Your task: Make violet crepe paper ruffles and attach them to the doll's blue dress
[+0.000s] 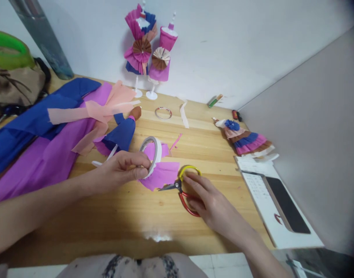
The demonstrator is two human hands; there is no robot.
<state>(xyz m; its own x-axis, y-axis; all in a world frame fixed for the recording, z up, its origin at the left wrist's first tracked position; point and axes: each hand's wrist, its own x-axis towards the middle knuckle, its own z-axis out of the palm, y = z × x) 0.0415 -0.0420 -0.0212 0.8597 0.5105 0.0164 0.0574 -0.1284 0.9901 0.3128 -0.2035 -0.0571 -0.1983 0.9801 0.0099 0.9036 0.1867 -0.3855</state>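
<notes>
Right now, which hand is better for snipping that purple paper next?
Probably the right hand: it has the scissors, and their blades point toward the purple paper. The left hand is busy holding the tape roll.

Glossy wood table (130,224), matt paper (168,174)

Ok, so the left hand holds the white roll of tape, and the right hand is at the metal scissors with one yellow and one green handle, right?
Not quite: the head view shows the scissors with one yellow and one red handle, not green. The rest is right.
</notes>
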